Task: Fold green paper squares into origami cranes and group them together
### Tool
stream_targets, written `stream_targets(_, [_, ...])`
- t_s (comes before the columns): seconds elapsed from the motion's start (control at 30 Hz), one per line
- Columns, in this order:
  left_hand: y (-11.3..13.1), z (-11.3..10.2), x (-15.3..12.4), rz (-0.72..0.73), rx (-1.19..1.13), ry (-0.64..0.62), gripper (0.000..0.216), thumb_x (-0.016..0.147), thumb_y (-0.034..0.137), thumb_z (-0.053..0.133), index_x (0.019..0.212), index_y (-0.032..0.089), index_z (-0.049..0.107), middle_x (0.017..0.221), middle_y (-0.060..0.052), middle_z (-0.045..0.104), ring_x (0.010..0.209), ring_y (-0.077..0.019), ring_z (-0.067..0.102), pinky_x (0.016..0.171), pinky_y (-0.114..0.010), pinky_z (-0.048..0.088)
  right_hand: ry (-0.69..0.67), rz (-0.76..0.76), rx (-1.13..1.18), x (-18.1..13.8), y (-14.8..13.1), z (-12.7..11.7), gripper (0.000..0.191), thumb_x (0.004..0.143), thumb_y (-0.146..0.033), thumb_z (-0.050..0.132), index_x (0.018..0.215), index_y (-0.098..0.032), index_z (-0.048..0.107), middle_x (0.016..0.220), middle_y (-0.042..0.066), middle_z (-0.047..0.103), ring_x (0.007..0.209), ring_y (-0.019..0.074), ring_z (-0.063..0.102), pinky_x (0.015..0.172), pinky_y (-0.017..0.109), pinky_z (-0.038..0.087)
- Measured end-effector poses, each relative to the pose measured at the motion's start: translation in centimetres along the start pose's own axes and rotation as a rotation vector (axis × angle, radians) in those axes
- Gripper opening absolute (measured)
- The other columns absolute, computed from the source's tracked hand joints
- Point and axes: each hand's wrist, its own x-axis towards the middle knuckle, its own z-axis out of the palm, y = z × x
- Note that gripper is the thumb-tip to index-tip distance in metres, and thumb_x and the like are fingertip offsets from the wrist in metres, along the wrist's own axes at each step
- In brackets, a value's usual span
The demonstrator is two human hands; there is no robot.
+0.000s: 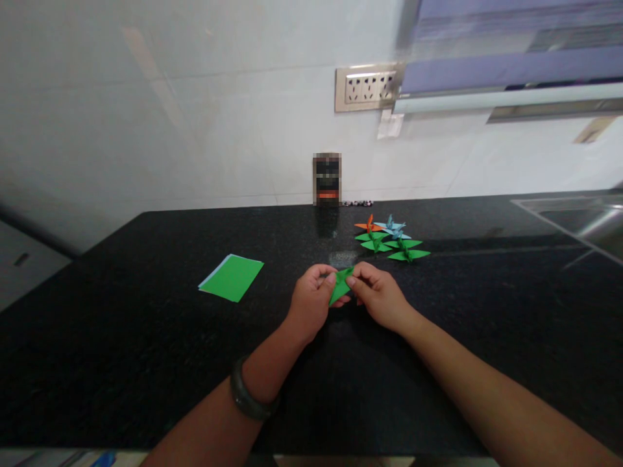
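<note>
A small folded piece of green paper is held between both hands above the dark countertop. My left hand pinches its left side, thumb on top and fingers beneath. The thumb and fingers of my right hand close on its upper right edge. Beyond the right hand stand several folded paper cranes: an orange crane, light blue cranes and green cranes. To the left lies a stack of square paper, green on top with light blue showing at its edge.
The black countertop runs back to a white tiled wall. Against the wall stands a small blurred dark box, with a beaded string beside it. A metal sink is at the right, and a socket panel is above.
</note>
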Motion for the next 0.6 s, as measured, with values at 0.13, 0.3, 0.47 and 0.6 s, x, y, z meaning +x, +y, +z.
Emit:
stream_targets(0.13, [-0.08, -0.10, 0.07, -0.011, -0.034, -0.002, 0.017, 0.077, 0.030, 0.053, 0.085, 0.017, 0.047, 0.060, 0.003, 0.060, 0.047, -0.0111, 0.060, 0.045, -0.020, 0.048, -0.018, 0.073, 0.101, -0.03, 0.02, 0.21, 0.017, 0.079, -0.033, 0.051, 0.071, -0.018, 0.053, 0.062, -0.002, 0.049, 0.050, 0.0099, 0.046, 0.044, 0.022, 0.039])
stream_targets(0.3, [-0.28, -0.10, 0.15, 0.014, -0.028, -0.020, 0.018, 0.077, 0.033, 0.052, 0.084, 0.019, 0.043, 0.057, 0.004, 0.059, 0.050, -0.0129, 0.061, 0.047, -0.023, 0.048, 0.134, 0.047, 0.152, -0.06, 0.18, 0.69, 0.017, 0.073, -0.028, 0.060, 0.080, -0.020, 0.047, 0.065, -0.004, 0.049, 0.054, 0.0098, 0.049, 0.047, 0.022, 0.040])
stream_targets(0.47, [-0.18, -0.01, 0.09, 0.021, -0.035, -0.022, 0.018, 0.077, 0.034, 0.053, 0.082, 0.019, 0.044, 0.057, 0.004, 0.059, 0.050, -0.0138, 0.061, 0.048, -0.025, 0.048, 0.120, 0.016, 0.120, -0.13, 0.28, 0.87, 0.013, 0.076, -0.025, 0.058, 0.082, -0.021, 0.048, 0.065, -0.003, 0.053, 0.056, 0.0120, 0.057, 0.054, 0.025, 0.046])
stream_targets(0.6, [-0.09, 0.00, -0.02, -0.003, -0.081, -0.084, 0.026, 0.071, 0.031, 0.060, 0.089, 0.016, 0.048, 0.061, 0.001, 0.062, 0.056, -0.0144, 0.062, 0.052, -0.025, 0.048, 0.176, 0.037, 0.055, -0.14, 0.36, 0.78, 0.009, 0.076, -0.025, 0.057, 0.082, -0.020, 0.052, 0.062, -0.003, 0.053, 0.052, 0.0117, 0.054, 0.048, 0.024, 0.043])
